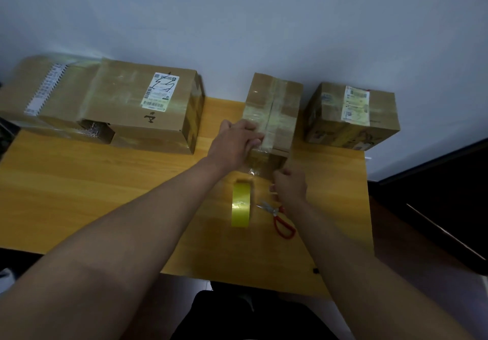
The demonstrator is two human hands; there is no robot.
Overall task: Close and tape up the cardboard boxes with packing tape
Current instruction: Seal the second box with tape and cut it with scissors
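A small cardboard box (277,102) stands at the middle back of the wooden table (92,194), with clear tape running along its top seam and down its front. My left hand (235,142) lies on the near left part of its top, fingers pressing the tape. My right hand (289,185) is at the box's lower front face, its fingers curled; what it holds is not clear. A yellow tape roll (240,205) stands on edge just in front of the box, between my hands.
Red-handled scissors (280,216) lie right of the tape roll, under my right wrist. A large labelled box (126,107) sits at the back left, another labelled box (352,115) at the back right. The wall is right behind them. Dark furniture (435,194) borders the table's right edge.
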